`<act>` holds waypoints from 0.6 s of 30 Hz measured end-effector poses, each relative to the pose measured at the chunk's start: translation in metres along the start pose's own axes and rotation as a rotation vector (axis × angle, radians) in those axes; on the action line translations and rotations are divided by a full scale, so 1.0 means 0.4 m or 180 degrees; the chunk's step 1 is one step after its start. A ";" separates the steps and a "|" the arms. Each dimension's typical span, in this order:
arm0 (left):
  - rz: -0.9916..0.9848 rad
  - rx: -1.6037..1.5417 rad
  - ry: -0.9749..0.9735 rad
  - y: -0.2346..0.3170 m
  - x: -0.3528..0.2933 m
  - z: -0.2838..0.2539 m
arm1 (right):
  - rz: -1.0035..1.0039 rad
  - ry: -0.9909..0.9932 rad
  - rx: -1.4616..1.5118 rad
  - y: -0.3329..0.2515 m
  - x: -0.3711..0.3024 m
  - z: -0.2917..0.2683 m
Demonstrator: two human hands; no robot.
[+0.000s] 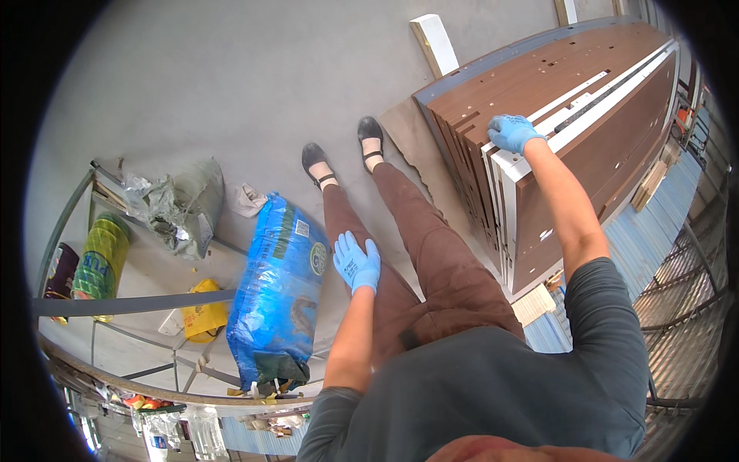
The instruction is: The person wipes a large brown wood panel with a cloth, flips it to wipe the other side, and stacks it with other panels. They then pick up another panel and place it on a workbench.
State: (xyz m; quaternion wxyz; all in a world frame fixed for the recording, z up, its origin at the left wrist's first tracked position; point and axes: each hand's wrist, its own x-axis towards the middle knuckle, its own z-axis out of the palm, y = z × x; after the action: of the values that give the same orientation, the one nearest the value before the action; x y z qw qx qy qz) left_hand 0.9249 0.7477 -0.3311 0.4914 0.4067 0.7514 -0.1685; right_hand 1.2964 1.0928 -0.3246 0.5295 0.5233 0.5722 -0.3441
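Note:
My left hand, in a light blue glove, lies flat with its fingers spread on my brown trouser leg, beside a big blue printed sack. On the right, a thick row of brown panels with holes and slots leans on edge. My right hand, gloved in the same blue, curls its fingers over the near end of a brown panel's upper edge in that row. White panel edges show just beside this hand. Its palm side and fingertips are partly hidden.
A grey metal rack frame stands at left. About it are a grey-green sack, a yellow bag and a green rolled package. Cardboard lies under the panels. A white-faced block sits behind them.

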 end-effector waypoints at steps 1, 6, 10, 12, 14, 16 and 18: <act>0.0013 -0.0007 0.0022 0.001 0.004 -0.007 | 0.0015 0.0109 0.0285 0.002 -0.006 0.001; -0.0027 -0.0759 0.0316 -0.007 0.019 -0.091 | -0.0653 0.1293 0.1192 -0.013 -0.086 0.008; -0.0633 -0.1825 0.0655 -0.046 -0.003 -0.242 | -0.0878 0.1606 0.1462 -0.030 -0.211 0.002; -0.0643 -0.1735 0.0936 -0.085 -0.037 -0.344 | -0.0849 0.1563 0.1612 -0.023 -0.293 -0.021; -0.0696 -0.2248 0.0965 -0.119 -0.062 -0.447 | -0.0822 0.1417 0.1802 0.001 -0.383 -0.053; -0.1111 -0.2366 0.1104 -0.127 -0.064 -0.534 | -0.0588 0.0926 0.1792 0.029 -0.444 -0.099; -0.1153 -0.2281 0.1410 -0.119 -0.057 -0.602 | -0.0359 0.0688 0.1905 0.064 -0.490 -0.140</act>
State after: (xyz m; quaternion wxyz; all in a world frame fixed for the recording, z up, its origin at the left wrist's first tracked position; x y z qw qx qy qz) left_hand 0.7473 0.8656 -0.2074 0.3913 0.0995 0.9083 0.1098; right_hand 1.2861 1.1055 -0.1197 0.2684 0.6568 0.5266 -0.4683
